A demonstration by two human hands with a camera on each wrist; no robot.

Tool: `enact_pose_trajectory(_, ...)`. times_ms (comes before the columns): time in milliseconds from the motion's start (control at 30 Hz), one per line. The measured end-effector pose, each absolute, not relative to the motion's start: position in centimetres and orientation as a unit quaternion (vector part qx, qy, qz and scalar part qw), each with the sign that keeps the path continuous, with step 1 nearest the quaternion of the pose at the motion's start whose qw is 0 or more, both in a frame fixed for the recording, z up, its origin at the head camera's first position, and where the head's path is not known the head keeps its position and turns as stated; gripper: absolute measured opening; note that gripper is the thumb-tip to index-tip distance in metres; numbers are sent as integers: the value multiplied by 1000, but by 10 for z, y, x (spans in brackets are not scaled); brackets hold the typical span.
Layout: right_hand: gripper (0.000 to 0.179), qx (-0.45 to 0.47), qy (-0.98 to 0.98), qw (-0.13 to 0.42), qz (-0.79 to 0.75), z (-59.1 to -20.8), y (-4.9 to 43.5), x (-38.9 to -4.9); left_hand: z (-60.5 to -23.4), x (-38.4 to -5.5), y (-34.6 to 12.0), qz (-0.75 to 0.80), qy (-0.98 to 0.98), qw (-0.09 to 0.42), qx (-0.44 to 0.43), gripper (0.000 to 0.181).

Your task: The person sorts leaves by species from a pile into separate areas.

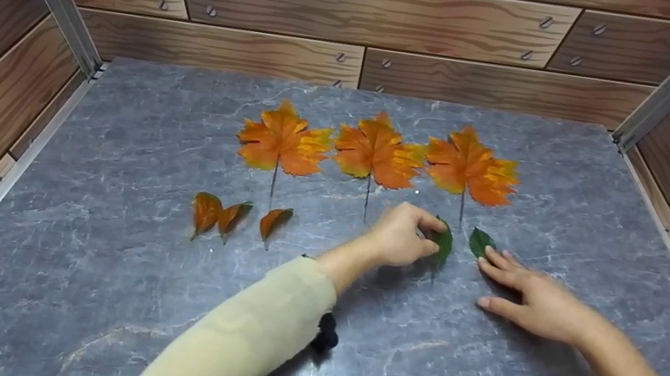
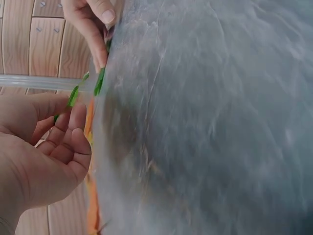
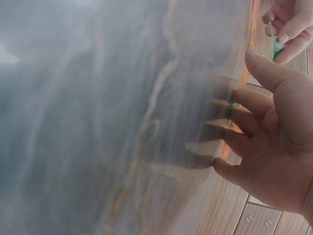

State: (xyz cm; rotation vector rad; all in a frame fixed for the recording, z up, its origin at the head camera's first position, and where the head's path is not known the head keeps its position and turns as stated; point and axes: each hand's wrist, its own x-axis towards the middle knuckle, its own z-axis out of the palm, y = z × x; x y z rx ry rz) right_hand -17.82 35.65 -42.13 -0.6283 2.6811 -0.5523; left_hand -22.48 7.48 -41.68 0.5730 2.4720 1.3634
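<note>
My left hand (image 1: pixel 403 236) pinches a green leaf (image 1: pixel 444 244) between thumb and fingers, just below the stem of the rightmost maple leaf (image 1: pixel 471 169). In the left wrist view this green leaf (image 2: pixel 73 96) stands edge-on at the fingertips. To its right, a second green leaf (image 1: pixel 480 243) lies on the grey marbled table (image 1: pixel 386 371). My right hand (image 1: pixel 535 304) is spread flat there, its fingertips touching the lower edge of that leaf. The right wrist view shows those fingers (image 3: pixel 249 101) outstretched, with a bit of green leaf (image 3: pixel 232 111) past them.
Two more orange maple leaves, one in the middle (image 1: pixel 374 154) and one on the left (image 1: pixel 283 143), complete a row of three, stems toward me. Nearer on the left lie small orange-brown leaves, among them a wide one (image 1: pixel 206 213) and a curled one (image 1: pixel 273 221). Wood-patterned walls (image 1: pixel 369 12) surround the table.
</note>
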Motion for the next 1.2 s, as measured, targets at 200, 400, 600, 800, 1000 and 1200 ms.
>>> enact_pose_trajectory(200,77,-221,941,163,-197,-423,358,-178,-428,-228,91,476,850,127,187,30)
enact_pose_trajectory(400,76,-233,936,162,-207,-423,357,-177,-436,-230,96,482,848,132,177,32)
enact_pose_trajectory(600,77,-227,938,168,-202,-423,357,-179,-439,-233,97,483,849,130,171,31)
enact_pose_trajectory(800,78,-227,938,168,-203,-422,357,-178,-441,-235,100,479,852,129,168,32)
enact_pose_trajectory(1000,78,-227,938,166,-201,-422,358,-178,-441,-235,103,458,863,124,175,31)
enact_pose_trajectory(1200,75,-227,939,168,-196,-421,357,-179,-440,-235,104,441,873,119,171,31)
